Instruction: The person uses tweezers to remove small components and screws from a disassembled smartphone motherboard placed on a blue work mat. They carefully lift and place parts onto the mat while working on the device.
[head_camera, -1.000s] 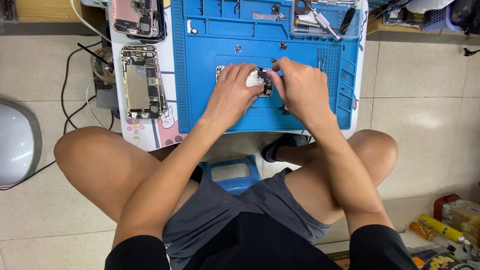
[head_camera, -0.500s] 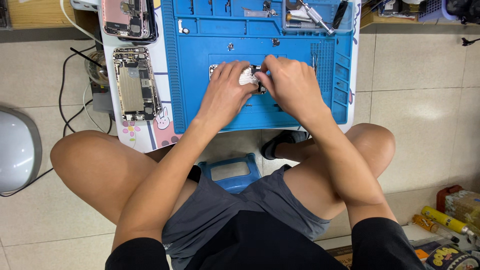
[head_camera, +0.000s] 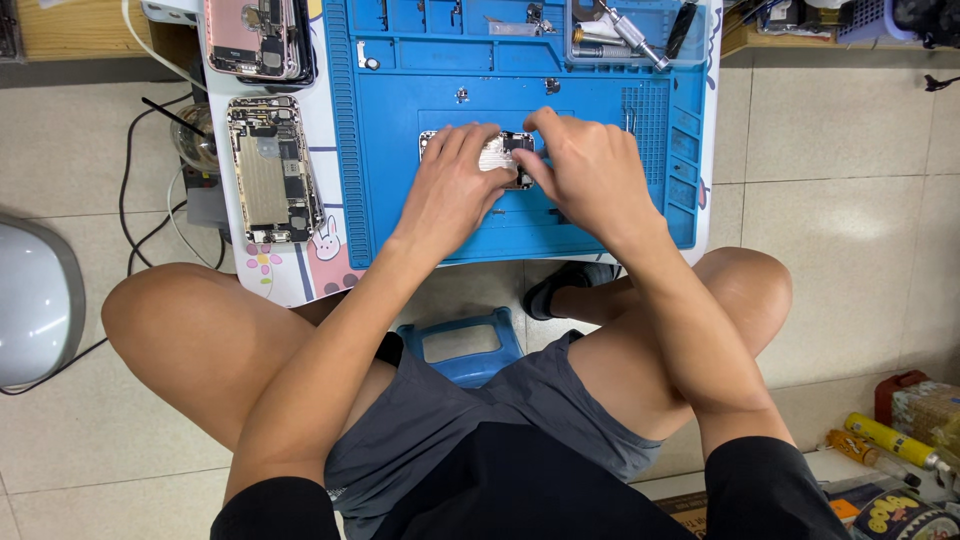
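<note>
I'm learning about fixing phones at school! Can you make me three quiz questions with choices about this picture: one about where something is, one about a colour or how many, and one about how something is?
1. Where is the opened phone that nobody is touching?
A. On the floor
B. On the white table, left of the mat
C. On the person's lap

2. What colour is the work mat?
A. Blue
B. Red
C. Green

3. How is the small phone part in the middle of the mat?
A. Lying alone, untouched
B. Hanging off the table edge
C. Under both hands

Answers:
1. B, it lies on the white top beside the mat's left edge.
2. A, the whole mat is bright blue.
3. C, the left hand and right hand both rest on it.
</note>
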